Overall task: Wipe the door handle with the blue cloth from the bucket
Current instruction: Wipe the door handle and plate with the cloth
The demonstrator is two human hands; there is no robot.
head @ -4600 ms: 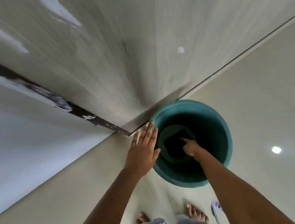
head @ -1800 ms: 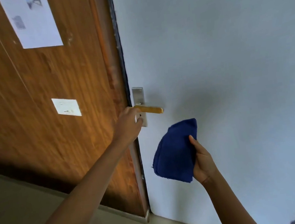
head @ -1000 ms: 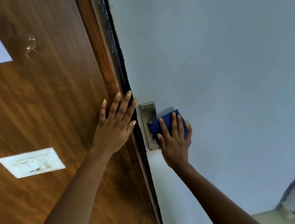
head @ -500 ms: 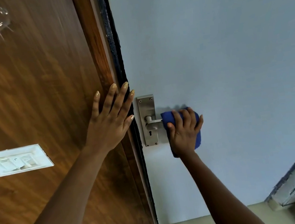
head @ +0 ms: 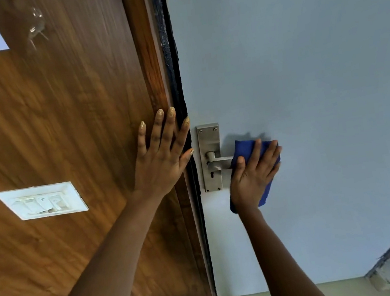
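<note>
right hand (head: 253,177) is wrapped over the blue cloth (head: 267,187), fingers curled across the top and the cloth folded around the outer end of the lever door handle (head: 221,162), so that's a clasp on cloth and lever together. the inner stretch of the lever, by the pivot, is bare, and so is the steel backplate (head: 208,136) with its keyhole. left hand (head: 163,162) is flat and spread on the brown wood panel (head: 59,116), fingertips at the dark gap beside the pale blue door (head: 303,70), gripping nothing, just bracing. i'd say the wipe is underway and the job now is coverage: keep the cloth pinched around the lever, draw it along the full length toward the pivot, and turn the wrist so the underside gets cleaned too. press lightly, or the lever may dip and unlatch the door. the tail of cloth hanging below my palm is loose; i'd gather it so it doesn't slip. bucket isn't clearly in view.
</note>
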